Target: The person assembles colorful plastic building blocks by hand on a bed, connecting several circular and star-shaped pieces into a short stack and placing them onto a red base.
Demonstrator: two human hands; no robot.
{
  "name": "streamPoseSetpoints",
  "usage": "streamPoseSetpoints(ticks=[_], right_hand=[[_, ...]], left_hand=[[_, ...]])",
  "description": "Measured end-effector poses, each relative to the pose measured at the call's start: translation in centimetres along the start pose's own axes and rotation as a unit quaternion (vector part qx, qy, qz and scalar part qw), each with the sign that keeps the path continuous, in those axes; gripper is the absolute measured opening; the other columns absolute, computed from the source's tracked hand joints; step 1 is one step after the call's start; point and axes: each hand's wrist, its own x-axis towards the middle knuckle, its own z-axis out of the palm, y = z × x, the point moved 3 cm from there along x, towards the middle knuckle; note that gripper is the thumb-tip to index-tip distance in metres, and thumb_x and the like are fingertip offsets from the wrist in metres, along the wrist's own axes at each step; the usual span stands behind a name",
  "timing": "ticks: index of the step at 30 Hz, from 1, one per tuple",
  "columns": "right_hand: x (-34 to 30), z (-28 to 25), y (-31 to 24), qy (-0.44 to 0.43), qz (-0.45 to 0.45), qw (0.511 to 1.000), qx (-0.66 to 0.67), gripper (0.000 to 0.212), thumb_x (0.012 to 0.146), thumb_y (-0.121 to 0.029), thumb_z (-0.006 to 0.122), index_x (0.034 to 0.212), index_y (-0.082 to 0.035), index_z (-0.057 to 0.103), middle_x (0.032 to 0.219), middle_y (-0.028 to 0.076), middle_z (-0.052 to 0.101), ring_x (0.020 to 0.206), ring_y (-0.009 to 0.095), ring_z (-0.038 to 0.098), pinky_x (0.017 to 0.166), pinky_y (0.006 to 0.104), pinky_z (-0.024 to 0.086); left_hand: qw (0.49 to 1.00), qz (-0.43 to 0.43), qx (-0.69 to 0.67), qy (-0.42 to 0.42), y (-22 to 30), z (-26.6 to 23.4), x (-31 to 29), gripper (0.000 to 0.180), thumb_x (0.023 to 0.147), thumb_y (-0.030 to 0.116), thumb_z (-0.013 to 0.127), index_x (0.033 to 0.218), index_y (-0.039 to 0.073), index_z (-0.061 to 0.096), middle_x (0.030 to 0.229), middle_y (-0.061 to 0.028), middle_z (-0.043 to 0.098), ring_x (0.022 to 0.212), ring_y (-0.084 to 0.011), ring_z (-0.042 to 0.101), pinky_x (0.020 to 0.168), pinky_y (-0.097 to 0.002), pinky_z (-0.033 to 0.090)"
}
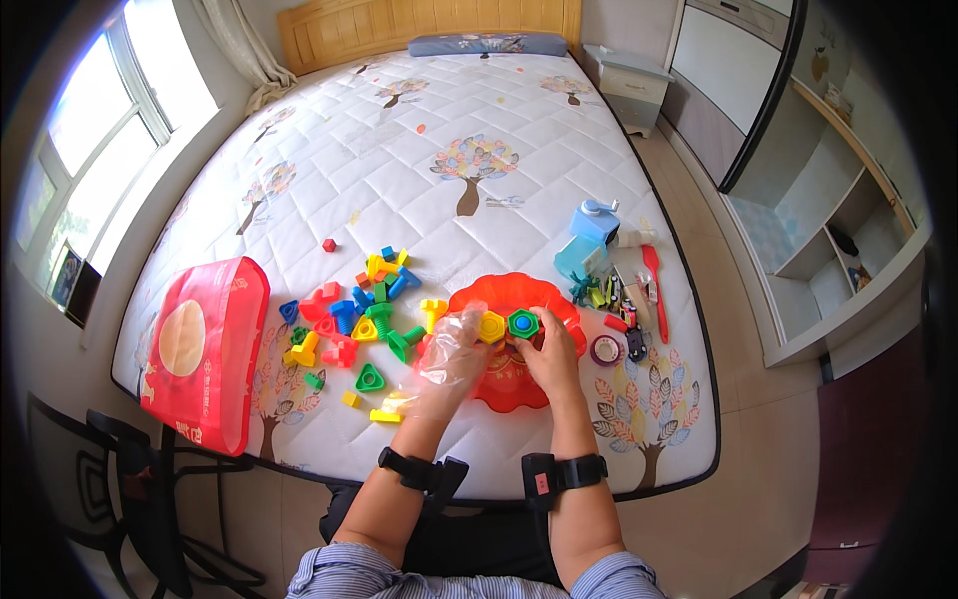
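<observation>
My left hand [451, 351], inside a clear plastic glove or bag, is closed on a yellow hexagonal toy nut [491, 326]. Beside it, my right hand [552, 357] grips a green hexagonal toy nut [523, 314] with a round blue piece [524, 323] in its centre. Both hands are over a red scalloped tray [511, 397], partly hiding what lies in it. A yellow toy bolt [433, 311] stands just past my left hand. Left of it lie a green toy bolt [404, 343], a blue bolt [344, 315] and a green triangular nut [370, 377].
A red bag [208, 349] lies at the bed's left edge. Right of the tray are a light-blue container [591, 235], a red spatula-like tool [655, 290], a tape roll [606, 349] and small toys. A black chair [150, 499] stands at the lower left.
</observation>
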Motion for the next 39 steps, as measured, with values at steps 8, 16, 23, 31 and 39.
streamPoseSetpoints(ticks=[8,16,23,31,39], right_hand=[[-0.3,-0.6,-0.4,0.003,-0.045,0.999,-0.011,0.065,0.101,-0.009,0.100,0.159,-0.004,0.072,0.149,0.026,0.083,0.142,0.050,0.079,0.119,0.0573,0.064],[-0.3,-0.8,-0.9,-0.028,-0.026,0.999,-0.008,0.068,0.101,-0.007,0.098,0.164,-0.005,0.073,0.159,0.024,0.083,0.150,0.047,0.078,0.125,0.0535,0.062],[-0.2,-0.8,-1.0,-0.039,-0.006,0.999,-0.030,0.071,0.099,-0.005,0.096,0.166,-0.005,0.072,0.163,0.024,0.082,0.153,0.046,0.077,0.129,0.0528,0.061],[-0.3,-0.5,-0.2,-0.024,-0.012,1.000,-0.016,0.077,0.100,-0.002,0.093,0.173,-0.004,0.070,0.169,0.028,0.079,0.158,0.047,0.075,0.133,0.0526,0.060],[-0.4,0.3,-0.5,-0.044,-0.027,0.999,-0.004,0.082,0.098,0.002,0.093,0.176,-0.005,0.068,0.170,0.029,0.078,0.159,0.047,0.075,0.134,0.0526,0.060]], left_hand=[[0.999,0.011,-0.033,-0.007,-0.1,0.0,-0.1,0.055,0.107,0.015,0.088,0.160,0.008,0.080,0.151,-0.0186,0.086,0.138,-0.0346,0.082,0.119,-0.0479,0.065],[0.997,0.022,-0.067,-0.020,-0.6,0.0,-0.1,0.054,0.108,0.012,0.086,0.161,0.007,0.080,0.152,-0.0188,0.086,0.139,-0.0341,0.082,0.119,-0.0473,0.065],[0.994,0.030,-0.097,-0.032,-0.9,0.1,-0.2,0.053,0.109,0.010,0.084,0.162,0.007,0.080,0.152,-0.0189,0.085,0.140,-0.0337,0.082,0.119,-0.0467,0.065],[0.988,0.045,-0.138,-0.052,-1.1,0.3,-0.2,0.052,0.110,0.007,0.082,0.162,0.006,0.079,0.153,-0.0191,0.085,0.141,-0.0332,0.081,0.119,-0.0460,0.065],[0.982,0.051,-0.169,-0.071,-1.8,0.5,-0.7,0.052,0.111,0.004,0.080,0.163,0.006,0.079,0.154,-0.0192,0.085,0.142,-0.0327,0.081,0.119,-0.0454,0.066]])
